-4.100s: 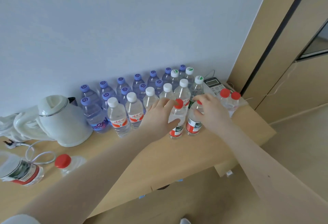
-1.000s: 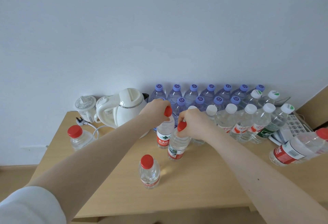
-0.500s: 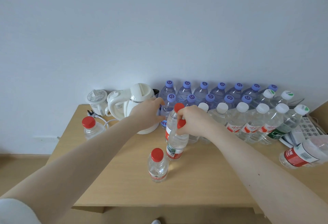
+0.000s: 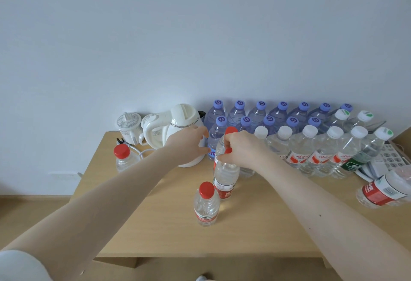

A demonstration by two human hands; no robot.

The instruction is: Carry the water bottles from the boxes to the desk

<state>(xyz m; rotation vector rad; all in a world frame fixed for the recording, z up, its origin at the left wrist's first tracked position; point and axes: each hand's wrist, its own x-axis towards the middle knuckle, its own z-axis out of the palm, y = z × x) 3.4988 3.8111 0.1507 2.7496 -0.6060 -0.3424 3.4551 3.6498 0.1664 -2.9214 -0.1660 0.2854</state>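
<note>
Two red-capped water bottles stand one behind the other mid-desk. My right hand point(image 4: 241, 149) grips the neck and cap of the nearer bottle point(image 4: 225, 177), which stands on the wooden desk point(image 4: 255, 225). The cap of the rear bottle point(image 4: 231, 130) pokes up just behind my fingers. My left hand point(image 4: 189, 145) hovers to their left in front of the kettle, fingers spread, holding nothing. A third red-capped bottle point(image 4: 205, 206) stands nearer the front edge, and another point(image 4: 122, 158) at the left.
A white kettle point(image 4: 178, 125) and a small white pot point(image 4: 129, 125) sit at the back left. Several purple-capped bottles point(image 4: 278, 116) and white-capped bottles point(image 4: 324, 149) line the wall. One red-labelled bottle point(image 4: 382, 191) lies on its side at the right, beside a phone point(image 4: 391, 158).
My left hand has let go of the rear red-capped bottle and drawn left toward the kettle. My right hand keeps hold of its bottle, now standing just in front of the other.
</note>
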